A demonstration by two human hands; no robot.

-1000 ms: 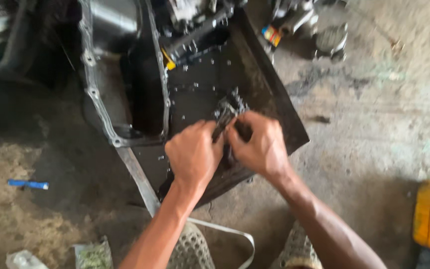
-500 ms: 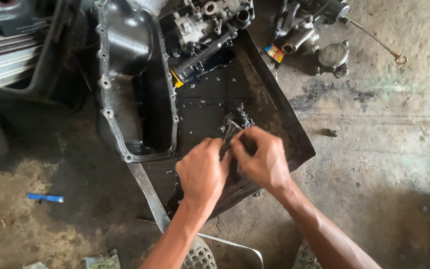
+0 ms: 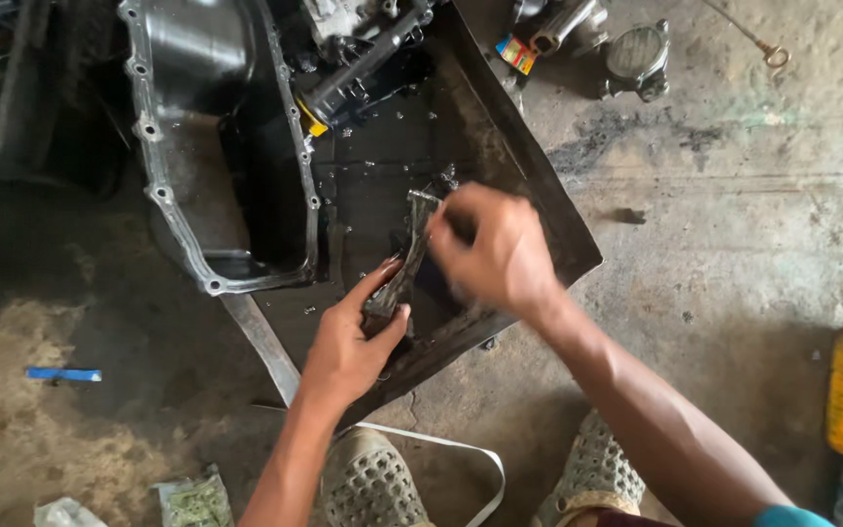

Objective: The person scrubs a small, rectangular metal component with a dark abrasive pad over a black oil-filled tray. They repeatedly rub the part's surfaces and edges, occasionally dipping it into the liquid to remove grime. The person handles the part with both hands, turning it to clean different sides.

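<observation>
We hold a long, greasy metal part (image 3: pixel 404 265), dark and slick with oil, over a shallow black steel tray (image 3: pixel 548 226) wet with droplets. Our left hand (image 3: pixel 351 344) pinches the part's lower end, thumb and fingers curled tight around it. Our right hand (image 3: pixel 496 250), blurred, is clenched around the upper end, just above the left grip. Left of both grips lies a cast aluminium oil pan (image 3: pixel 163 200) with a bolt-holed flange, on rough stained concrete floor (image 3: pixel 734 244).
</observation>
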